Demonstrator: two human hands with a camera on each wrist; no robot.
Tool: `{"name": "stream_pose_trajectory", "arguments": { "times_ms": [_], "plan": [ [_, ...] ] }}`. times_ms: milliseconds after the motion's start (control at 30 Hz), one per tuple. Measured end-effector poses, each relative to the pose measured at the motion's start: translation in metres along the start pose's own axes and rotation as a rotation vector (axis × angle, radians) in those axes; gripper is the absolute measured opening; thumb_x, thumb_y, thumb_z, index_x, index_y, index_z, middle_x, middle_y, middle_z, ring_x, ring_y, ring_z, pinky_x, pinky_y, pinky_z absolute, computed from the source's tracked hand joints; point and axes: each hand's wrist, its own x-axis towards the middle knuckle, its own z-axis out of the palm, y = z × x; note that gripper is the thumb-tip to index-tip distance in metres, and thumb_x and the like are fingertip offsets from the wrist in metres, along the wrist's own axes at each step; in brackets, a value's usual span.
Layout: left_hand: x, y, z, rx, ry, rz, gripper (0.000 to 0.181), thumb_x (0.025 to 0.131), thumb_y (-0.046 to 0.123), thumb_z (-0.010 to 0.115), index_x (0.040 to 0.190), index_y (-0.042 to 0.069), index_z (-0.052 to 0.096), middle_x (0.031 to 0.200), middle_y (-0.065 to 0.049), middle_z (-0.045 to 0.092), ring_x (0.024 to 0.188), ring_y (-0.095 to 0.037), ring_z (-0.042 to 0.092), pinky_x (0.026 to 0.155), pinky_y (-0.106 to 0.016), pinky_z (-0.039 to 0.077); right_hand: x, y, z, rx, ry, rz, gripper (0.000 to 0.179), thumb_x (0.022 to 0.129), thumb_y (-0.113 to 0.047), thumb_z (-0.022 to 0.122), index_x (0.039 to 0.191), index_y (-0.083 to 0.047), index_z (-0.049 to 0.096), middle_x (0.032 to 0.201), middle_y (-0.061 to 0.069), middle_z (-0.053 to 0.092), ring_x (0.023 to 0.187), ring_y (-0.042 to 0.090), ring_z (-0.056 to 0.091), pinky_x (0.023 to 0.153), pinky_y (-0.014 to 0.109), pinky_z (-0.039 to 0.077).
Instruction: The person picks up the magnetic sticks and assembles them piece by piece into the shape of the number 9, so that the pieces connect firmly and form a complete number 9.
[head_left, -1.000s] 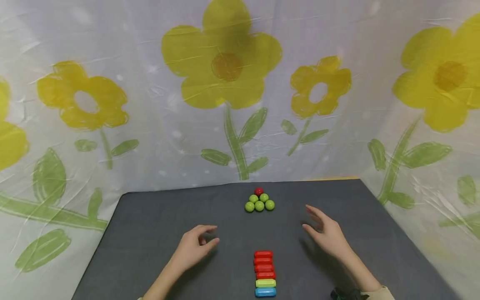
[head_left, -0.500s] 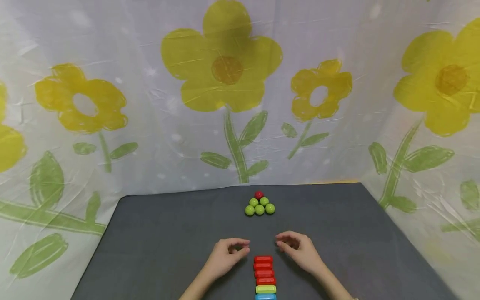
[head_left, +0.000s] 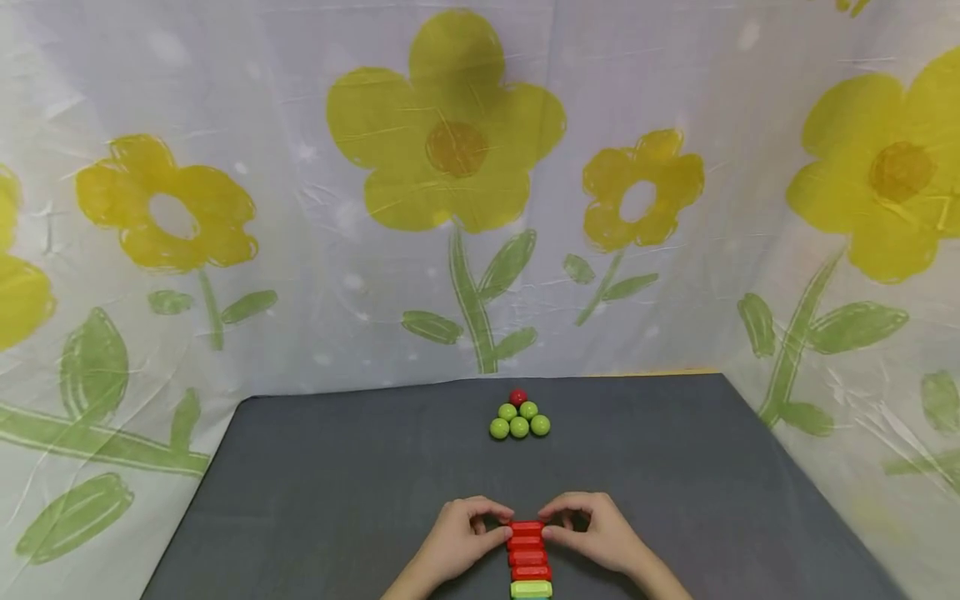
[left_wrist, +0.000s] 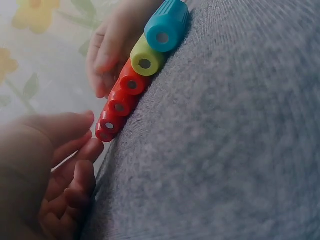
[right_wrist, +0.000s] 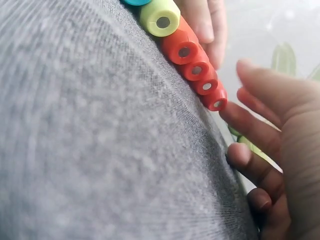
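In the head view, several red magnetic rods (head_left: 529, 558) lie side by side in a row, with a yellow-green rod (head_left: 531, 589) nearer me. A blue rod (left_wrist: 167, 25) shows at the row's near end in the left wrist view. My left hand (head_left: 461, 542) is at the left end of the farthest red rod, its index fingertip by the metal-dotted end. At the opposite end is my right hand (head_left: 596, 537), index fingertip touching or nearly touching the rod. Both hands hold thumb and index apart in a loose curve, not closed round a rod.
Further back on the dark grey tabletop (head_left: 337, 467) sits a triangle of several green balls (head_left: 519, 427) with one red ball (head_left: 517, 397) at its tip. A flower-patterned cloth (head_left: 315, 333) hangs behind and beside the table.
Both hands have come inward and nearer me, from wide apart to either end of the farthest red rod. The view has tilted slightly up; rods and balls keep their arrangement.
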Motion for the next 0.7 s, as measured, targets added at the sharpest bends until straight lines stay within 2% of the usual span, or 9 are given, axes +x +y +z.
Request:
{"name": "stream_pose_trajectory", "arguments": {
  "times_ms": [100, 333, 567, 700],
  "plan": [
    [0.0004, -0.0010, 0.0006, 0.026, 0.007, 0.006, 0.014, 0.093, 0.023, 0.083, 0.107, 0.018, 0.085, 0.095, 0.013, 0.076, 0.053, -0.001, 0.050, 0.051, -0.020, 0.043, 0.0005, 0.0022, 0.0002, -0.027, 0.005, -0.007, 0.013, 0.097, -0.018, 0.080, 0.109, -0.015, 0.082, 0.097, -0.001, 0.079, 0.070, 0.001, 0.058, 0.062, 0.024, 0.053],
    [0.0013, 0.0002, -0.0003, 0.045, 0.016, 0.008, 0.012, 0.093, 0.020, 0.083, 0.105, 0.020, 0.085, 0.093, 0.010, 0.076, 0.054, -0.001, 0.050, 0.052, -0.021, 0.044, 0.0034, 0.0026, -0.0016, -0.098, -0.004, 0.046, 0.011, 0.095, -0.019, 0.083, 0.105, -0.022, 0.083, 0.095, -0.011, 0.077, 0.069, 0.000, 0.058, 0.062, 0.023, 0.052],
    [0.0018, 0.0018, -0.0004, 0.062, 0.010, 0.000, 0.011, 0.094, 0.021, 0.083, 0.105, 0.022, 0.086, 0.093, 0.012, 0.075, 0.055, -0.001, 0.051, 0.053, -0.021, 0.044, 0.0034, 0.0020, -0.0024, -0.094, -0.028, 0.054, 0.011, 0.094, -0.021, 0.084, 0.105, -0.023, 0.083, 0.094, 0.000, 0.079, 0.069, -0.001, 0.056, 0.061, 0.023, 0.051],
    [0.0015, 0.0017, -0.0003, 0.073, 0.008, -0.014, 0.011, 0.093, 0.022, 0.083, 0.104, 0.022, 0.086, 0.092, 0.014, 0.075, 0.055, -0.001, 0.050, 0.053, -0.021, 0.043, 0.0032, 0.0011, -0.0006, -0.096, -0.015, 0.036, 0.011, 0.093, -0.019, 0.084, 0.104, -0.022, 0.083, 0.093, -0.001, 0.079, 0.068, -0.002, 0.056, 0.060, 0.022, 0.051]
  ]
}}
